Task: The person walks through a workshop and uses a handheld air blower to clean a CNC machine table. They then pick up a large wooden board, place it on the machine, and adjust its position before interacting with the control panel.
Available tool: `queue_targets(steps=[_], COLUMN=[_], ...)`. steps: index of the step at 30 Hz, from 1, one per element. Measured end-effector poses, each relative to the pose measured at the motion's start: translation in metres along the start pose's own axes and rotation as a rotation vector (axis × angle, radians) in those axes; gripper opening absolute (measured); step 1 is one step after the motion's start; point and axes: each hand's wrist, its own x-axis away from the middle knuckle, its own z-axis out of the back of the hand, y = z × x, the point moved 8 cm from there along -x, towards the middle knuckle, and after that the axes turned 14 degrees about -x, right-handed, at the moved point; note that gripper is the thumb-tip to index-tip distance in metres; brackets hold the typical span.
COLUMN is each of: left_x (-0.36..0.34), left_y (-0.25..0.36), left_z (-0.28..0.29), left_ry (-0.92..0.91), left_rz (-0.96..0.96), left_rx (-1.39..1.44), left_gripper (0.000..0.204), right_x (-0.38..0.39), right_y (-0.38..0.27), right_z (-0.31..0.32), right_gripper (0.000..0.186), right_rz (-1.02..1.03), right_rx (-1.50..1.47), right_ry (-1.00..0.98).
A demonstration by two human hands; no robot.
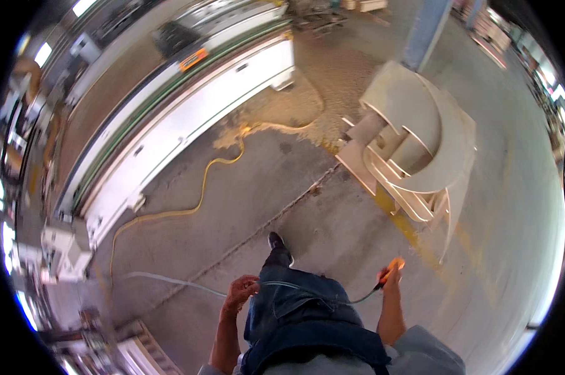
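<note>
My left hand is closed around a thin pale blue-green hose at the left of my legs. From there the hose crosses in front of my blue work apron to my right side. It ends at an orange and black hand tool, which looks like an air tool. Fingers of my right hand are wrapped round that tool, out to the right of my body. Blur hides the tool's exact shape. One dark shoe shows on the floor ahead of me.
A long white machine with a green edge runs along the left. A yellow hose snakes over the concrete floor beside it, toward spilled sawdust. Curved pale wood panels are piled at the right, near a blue-grey column.
</note>
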Motion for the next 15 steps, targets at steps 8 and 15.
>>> queue_targets(steps=[8,15], left_x=[0.183,0.265], left_y=[-0.073,-0.114], left_z=[-0.072,-0.099], left_ry=[0.280,0.536], left_rz=[0.190,0.264], left_rx=[0.088,-0.068], left_gripper=[0.032,0.043], right_x=[0.032,0.169], right_y=[0.131,0.157], right_z=[0.100,-0.055], right_gripper=[0.056,0.050], right_rz=[-0.707,-0.952], right_rx=[0.142,0.453], right_ry=[-0.103,-0.843])
